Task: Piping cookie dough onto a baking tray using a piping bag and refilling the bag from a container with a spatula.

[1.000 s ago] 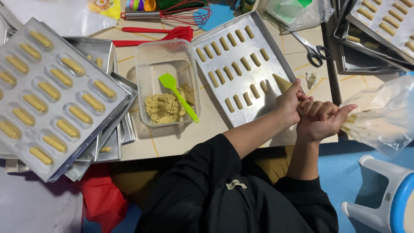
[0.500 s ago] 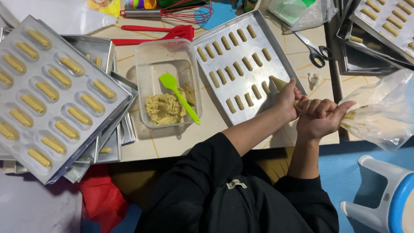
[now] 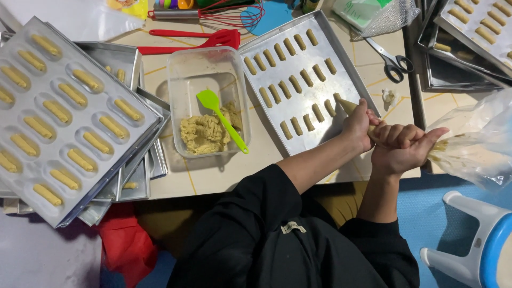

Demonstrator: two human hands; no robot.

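Looking down on a pale tiled work surface (image 3: 213,178) with thin yellow grout lines, a blue floor (image 3: 426,213) showing at the lower right beside a white-and-blue plastic stool (image 3: 474,240). Crowding the left: stacked steel moulded trays (image 3: 64,117) holding finger-shaped dough pieces. Sitting at centre: a clear square plastic tub (image 3: 208,101) with beige dough and a lime-green silicone spatula (image 3: 221,117) leaning in it. Lying behind: a red spatula (image 3: 197,40), a red wire whisk (image 3: 224,10), and steel scissors (image 3: 392,61) to the right.

Gripping a clear plastic piping bag (image 3: 469,144) of beige dough with both hands. Curling the left hand (image 3: 358,125) around the narrow nozzle end, fingers closed on it; clenching the right hand (image 3: 400,146) into a fist around the twisted neck just behind. Running the bag's long axis from lower right to upper left, tip pointing down-left onto the flat steel baking tray (image 3: 298,80) of piped dough fingers (image 3: 298,85), at the tray's near right edge.
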